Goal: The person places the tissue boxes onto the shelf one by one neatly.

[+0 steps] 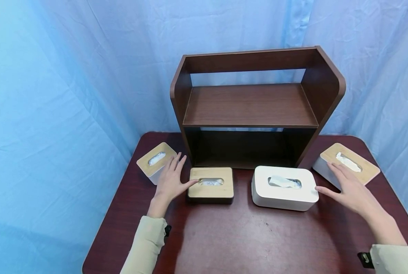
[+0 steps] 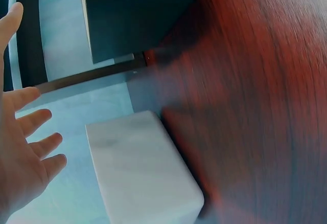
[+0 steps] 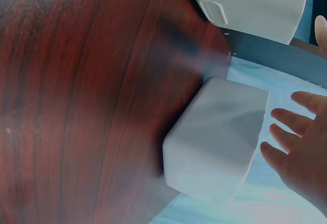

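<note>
I've got left wood-top tissue box (image 1: 157, 160) and right twin (image 1: 350, 163) slanting lengthwise, far ends inward; left hand (image 1: 171, 182) and right hand (image 1: 352, 192) stretched forward, grips spread.

Two angled, wood-topped tissue boxes (image 1: 157, 166) (image 1: 357, 160) flank a dark-sided box (image 1: 211, 190) and a white box (image 1: 285, 192).

Pale cream long sleeves (image 1: 145, 243), softly creased, with a small black wrist camera (image 1: 365, 260) at each cuff.
</note>
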{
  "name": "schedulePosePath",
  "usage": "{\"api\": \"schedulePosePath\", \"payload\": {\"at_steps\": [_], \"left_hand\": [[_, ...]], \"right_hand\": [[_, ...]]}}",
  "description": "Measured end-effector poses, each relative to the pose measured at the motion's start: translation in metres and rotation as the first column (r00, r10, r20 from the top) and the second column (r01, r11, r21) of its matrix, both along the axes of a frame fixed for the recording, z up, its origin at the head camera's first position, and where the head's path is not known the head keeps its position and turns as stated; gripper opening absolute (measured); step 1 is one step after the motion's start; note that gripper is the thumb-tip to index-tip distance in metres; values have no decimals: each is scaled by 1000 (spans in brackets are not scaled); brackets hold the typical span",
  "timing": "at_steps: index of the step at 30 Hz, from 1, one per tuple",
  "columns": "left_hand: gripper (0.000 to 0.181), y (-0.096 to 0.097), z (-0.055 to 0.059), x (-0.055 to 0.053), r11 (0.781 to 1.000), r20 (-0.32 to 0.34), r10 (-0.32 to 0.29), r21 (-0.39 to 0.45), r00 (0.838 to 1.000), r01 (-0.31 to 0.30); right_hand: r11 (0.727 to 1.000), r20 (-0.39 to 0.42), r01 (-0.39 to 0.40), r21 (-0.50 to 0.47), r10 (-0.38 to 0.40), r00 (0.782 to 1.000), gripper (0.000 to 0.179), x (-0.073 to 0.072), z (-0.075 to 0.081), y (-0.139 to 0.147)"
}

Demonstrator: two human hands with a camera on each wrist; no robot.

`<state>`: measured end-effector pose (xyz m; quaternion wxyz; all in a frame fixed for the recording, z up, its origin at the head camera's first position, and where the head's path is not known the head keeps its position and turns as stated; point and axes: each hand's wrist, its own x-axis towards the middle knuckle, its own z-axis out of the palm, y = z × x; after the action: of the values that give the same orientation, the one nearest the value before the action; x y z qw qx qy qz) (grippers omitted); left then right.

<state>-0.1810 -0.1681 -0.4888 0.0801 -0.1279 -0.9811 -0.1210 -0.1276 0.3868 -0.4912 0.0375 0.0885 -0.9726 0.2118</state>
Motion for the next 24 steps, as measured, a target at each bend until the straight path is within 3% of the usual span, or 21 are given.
{"api": "schedulePosePath", "payload": {"at_steps": [13,24], "left_hand": [[97,24,5,5,993,20,-61,104,998,59],[90,48,-2,8,957,33,-119,269,992,106]], "right_hand": [[998,-80,-61,-27,58,995,78,4,-5,-4],[998,-101,-42,-46,37,994,67,14,-7,-8]]}}
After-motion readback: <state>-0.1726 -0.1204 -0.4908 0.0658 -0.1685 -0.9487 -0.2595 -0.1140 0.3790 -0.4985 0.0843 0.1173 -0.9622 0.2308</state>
